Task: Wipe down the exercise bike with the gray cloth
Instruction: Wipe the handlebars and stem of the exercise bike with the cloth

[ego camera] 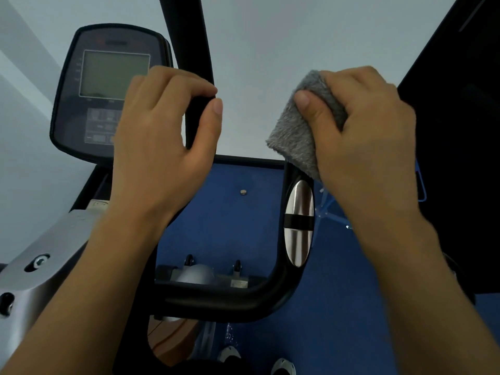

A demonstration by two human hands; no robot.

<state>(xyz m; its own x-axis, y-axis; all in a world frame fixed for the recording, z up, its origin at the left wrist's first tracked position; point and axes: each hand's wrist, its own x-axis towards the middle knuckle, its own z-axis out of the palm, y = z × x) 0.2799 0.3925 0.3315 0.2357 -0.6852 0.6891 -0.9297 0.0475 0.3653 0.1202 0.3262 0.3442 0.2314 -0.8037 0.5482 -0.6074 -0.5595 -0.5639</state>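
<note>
Just left of left hand (pixel 162 136): console (pixel 108 90) of exercise bike (pixel 54 253), screen unlit. Left hand curled tight round left upright of black handlebar (pixel 216 301). Right hand (pixel 365 142) gripping gray cloth (pixel 295 136), thumb pinning it, cloth wrapped over right upright's top. Directly below right hand: steel sensor plate (pixel 299 234), blue floor (pixel 230 226) behind

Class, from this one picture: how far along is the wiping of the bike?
Done: nothing can be told as clean yet. In hand: the right hand grips the cloth over the end of the handlebar, above the metal sensor; the left hand holds the upright bar. Left, probably: sensor, lower handlebar, console, frame.
</note>
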